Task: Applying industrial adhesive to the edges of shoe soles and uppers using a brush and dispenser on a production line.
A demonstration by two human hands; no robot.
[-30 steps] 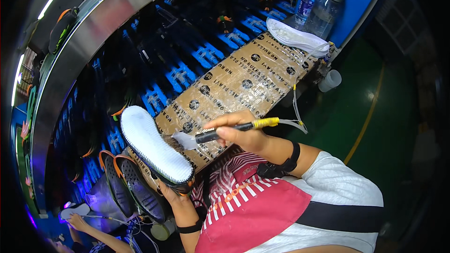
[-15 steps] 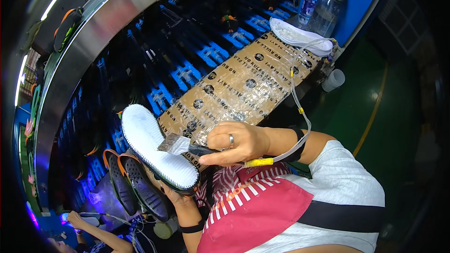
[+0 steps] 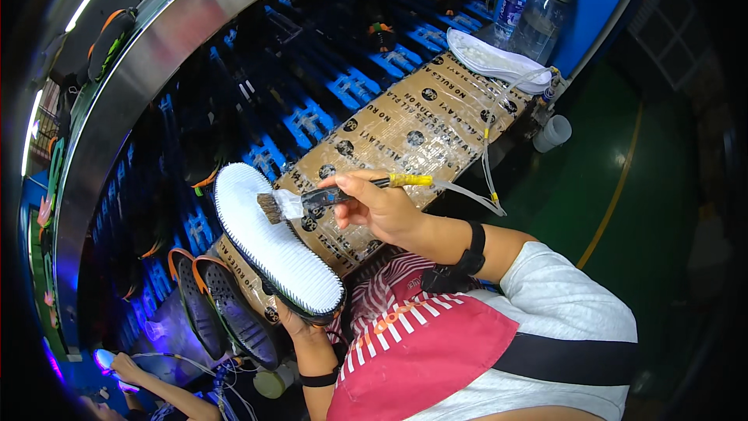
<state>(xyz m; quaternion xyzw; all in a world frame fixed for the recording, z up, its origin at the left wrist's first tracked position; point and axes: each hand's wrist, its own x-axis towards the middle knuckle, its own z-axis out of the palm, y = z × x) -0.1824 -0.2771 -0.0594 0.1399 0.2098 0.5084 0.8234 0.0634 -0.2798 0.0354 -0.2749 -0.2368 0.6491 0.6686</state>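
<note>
A shoe sole (image 3: 276, 242), white and finely ribbed on its upward face with a dark rim, is tilted toward me over the near left end of the work surface. My left hand (image 3: 293, 323) grips it from beneath at its near end; most of the fingers are hidden under it. In my right hand (image 3: 383, 209) is a flat brush (image 3: 318, 199) with a black handle, yellow tape and a thin clear hose at its end. Its bristles touch the white face near the right edge of the sole's far half.
Printed cardboard (image 3: 405, 140) under clear film covers the work surface. Dark clogs (image 3: 226, 308) with orange straps lie at left. White soles (image 3: 499, 62), a water bottle (image 3: 512, 8) and a jug (image 3: 545, 19) stand far right. Blue holders (image 3: 312, 121) line the far side. Lower left shows a co-worker's arm (image 3: 167, 391).
My right hand has risen and turned, so the brush handle now points away to the right. The bristles moved toward the sole's far end. The sole shifted slightly right.
</note>
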